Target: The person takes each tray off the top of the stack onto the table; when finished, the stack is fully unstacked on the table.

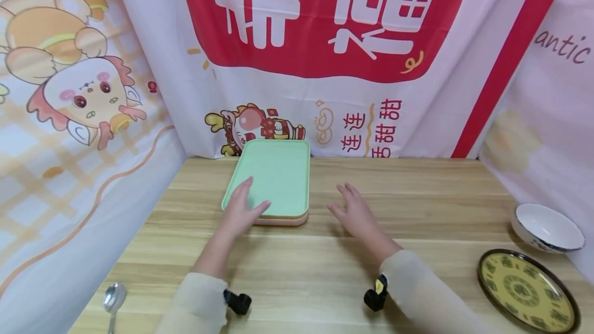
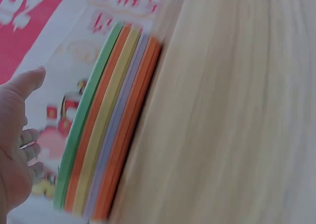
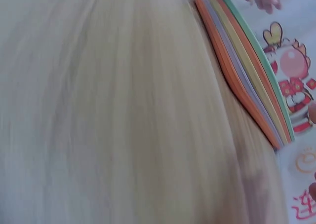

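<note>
At the near left corner of the tabletop [image 1: 297, 272] lies a metal spoon [image 1: 113, 299], and at the near right corner a yellow patterned plate [image 1: 526, 290] with a white bowl [image 1: 547, 227] just behind it, close to the right edge. Between them come two sleeved arms. The left hand [image 1: 241, 209] lies over the near left corner of a stack of trays [image 1: 274, 182]; its fingers are nearly straight and spread, resting on the green top tray or just above it, I cannot tell which, and they grip nothing. The right hand [image 1: 355, 213] hovers above the wood just to the right of the stack, fingers loose and open, empty. The stack stands at the middle of the far edge, against the cloth backdrop [image 1: 325, 40]; the left wrist view shows green, orange, yellow, lilac and orange layers. I judge the step is the reach for the top tray. The next move seems to call for both hands to take its side edges and separate it cleanly from the tray below.
</note>
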`<action>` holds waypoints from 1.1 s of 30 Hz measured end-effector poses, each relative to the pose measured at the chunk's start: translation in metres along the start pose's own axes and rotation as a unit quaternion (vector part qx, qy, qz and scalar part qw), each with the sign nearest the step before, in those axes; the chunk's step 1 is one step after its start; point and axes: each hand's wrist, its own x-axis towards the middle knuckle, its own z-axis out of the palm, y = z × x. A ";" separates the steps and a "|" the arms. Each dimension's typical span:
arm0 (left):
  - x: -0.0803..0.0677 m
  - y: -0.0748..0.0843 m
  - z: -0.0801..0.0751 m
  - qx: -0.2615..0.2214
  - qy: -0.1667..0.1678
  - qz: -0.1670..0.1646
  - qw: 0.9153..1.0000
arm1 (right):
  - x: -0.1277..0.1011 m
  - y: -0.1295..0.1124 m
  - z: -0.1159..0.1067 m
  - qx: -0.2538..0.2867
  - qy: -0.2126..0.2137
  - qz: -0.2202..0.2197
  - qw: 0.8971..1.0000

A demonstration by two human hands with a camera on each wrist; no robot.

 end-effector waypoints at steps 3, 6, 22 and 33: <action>-0.010 -0.025 -0.017 -0.037 0.010 -0.038 0.999 | -0.001 -0.011 0.015 0.048 -0.017 0.010 0.999; -0.015 -0.045 -0.024 -0.068 0.006 -0.068 0.995 | 0.000 -0.019 0.030 0.094 -0.032 0.023 0.995; -0.018 -0.074 -0.021 -0.218 0.013 -0.114 0.969 | 0.006 -0.033 0.068 0.157 -0.045 0.005 0.987; -0.011 -0.060 -0.036 -0.237 0.033 -0.106 0.965 | 0.010 -0.037 0.066 0.170 -0.048 0.007 0.984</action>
